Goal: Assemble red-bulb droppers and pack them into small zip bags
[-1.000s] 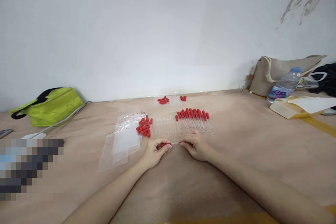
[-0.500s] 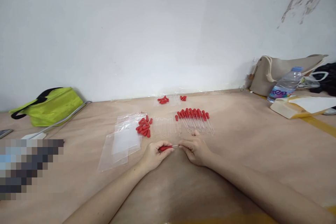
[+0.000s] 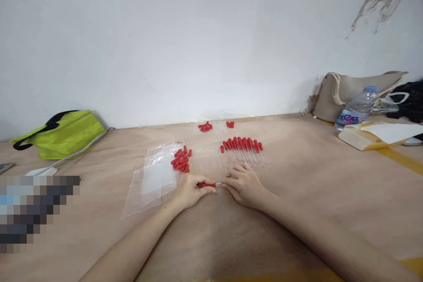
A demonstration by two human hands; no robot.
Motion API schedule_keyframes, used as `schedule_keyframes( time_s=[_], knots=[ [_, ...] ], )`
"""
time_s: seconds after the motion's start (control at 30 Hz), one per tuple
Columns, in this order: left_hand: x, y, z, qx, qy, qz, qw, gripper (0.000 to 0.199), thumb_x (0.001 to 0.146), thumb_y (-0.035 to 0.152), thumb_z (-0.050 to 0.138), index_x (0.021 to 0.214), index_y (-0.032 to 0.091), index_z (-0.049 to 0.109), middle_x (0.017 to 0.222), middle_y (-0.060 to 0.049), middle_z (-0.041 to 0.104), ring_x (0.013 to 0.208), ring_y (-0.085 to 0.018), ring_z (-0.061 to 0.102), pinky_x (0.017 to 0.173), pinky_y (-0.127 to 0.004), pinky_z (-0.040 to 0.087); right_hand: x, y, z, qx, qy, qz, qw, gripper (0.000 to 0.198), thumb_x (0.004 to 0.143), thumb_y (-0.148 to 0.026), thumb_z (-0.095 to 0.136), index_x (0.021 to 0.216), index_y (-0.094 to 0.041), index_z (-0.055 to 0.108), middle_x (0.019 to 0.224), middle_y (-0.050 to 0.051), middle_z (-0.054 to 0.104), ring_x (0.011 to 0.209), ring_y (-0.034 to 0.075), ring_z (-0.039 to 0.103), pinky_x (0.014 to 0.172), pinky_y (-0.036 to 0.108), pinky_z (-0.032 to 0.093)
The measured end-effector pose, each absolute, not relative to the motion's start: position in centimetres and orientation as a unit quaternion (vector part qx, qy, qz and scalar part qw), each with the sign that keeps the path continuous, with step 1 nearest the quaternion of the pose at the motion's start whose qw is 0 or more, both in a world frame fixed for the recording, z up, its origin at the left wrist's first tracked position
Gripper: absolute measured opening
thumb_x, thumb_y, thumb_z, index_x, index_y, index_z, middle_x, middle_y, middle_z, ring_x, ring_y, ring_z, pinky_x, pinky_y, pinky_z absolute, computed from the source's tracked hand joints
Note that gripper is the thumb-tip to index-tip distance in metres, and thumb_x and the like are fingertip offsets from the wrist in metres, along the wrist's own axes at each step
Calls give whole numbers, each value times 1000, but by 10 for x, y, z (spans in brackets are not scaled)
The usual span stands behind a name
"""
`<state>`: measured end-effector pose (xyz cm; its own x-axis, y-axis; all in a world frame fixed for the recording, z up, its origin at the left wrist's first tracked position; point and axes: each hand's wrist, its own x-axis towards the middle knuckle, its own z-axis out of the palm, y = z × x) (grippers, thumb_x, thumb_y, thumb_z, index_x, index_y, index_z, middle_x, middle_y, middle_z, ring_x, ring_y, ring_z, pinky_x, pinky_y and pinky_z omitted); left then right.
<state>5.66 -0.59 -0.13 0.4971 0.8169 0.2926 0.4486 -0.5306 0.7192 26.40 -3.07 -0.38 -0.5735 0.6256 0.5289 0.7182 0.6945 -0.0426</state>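
Between left hand (image 3: 191, 191) and right hand (image 3: 245, 186), held crosswise: a dropper (image 3: 212, 184), gripped left by red rubber bulb (image 3: 207, 184), pinched right by clear tube (image 3: 218, 184).

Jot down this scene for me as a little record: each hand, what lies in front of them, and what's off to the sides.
Left hand: the left hand grips a red rubber bulb
Right hand: the right hand pinches a thin clear tube at the bulb's end
Beyond the hands: loose red bulbs, a row of clear tubes, red-topped tubes
Left of the bulbs: flat clear bags
Far left: yellow-green bag
Far right: plastic bottle, beige bag
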Motion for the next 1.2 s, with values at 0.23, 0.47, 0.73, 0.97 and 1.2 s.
schedule_keyframes(
  time_s=[0.23,0.47,0.73,0.97,1.2],
  knots=[
    [53,-3,-8,764,423,384,300,46,65,34,69,106,17,56,81,-1,57,55,-8,49,51,-20,42,279,-15,6,-489,-822,-70,282,20,81,-22,45,74,-18,64,73,5,62,73,17,51,68,29,30],
    [55,-8,-3,812,417,278,299,19,71,30,62,82,15,61,64,2,50,53,-8,43,49,-18,34,287,44,13,-688,-640,37,340,20,77,-28,48,88,-18,61,77,3,66,75,17,58,65,26,34],
    [55,-11,3,834,410,257,267,16,72,28,62,80,15,63,64,2,54,54,-8,45,51,-18,36,271,48,1,-733,-622,-14,275,18,76,-29,49,88,-18,54,76,5,66,77,21,58,70,32,27],
    [56,-11,4,839,405,258,258,16,72,31,61,79,16,64,64,1,55,54,-9,47,51,-18,37,256,41,9,-677,-687,-42,261,22,80,-34,43,79,-18,58,82,5,67,79,19,58,76,33,22],
    [56,-12,5,843,403,257,246,15,72,29,62,78,16,63,64,1,54,54,-9,47,51,-18,37,223,51,14,-705,-695,-1,145,23,76,-27,45,83,-13,62,86,13,66,81,23,59,77,37,24]
  ],
)
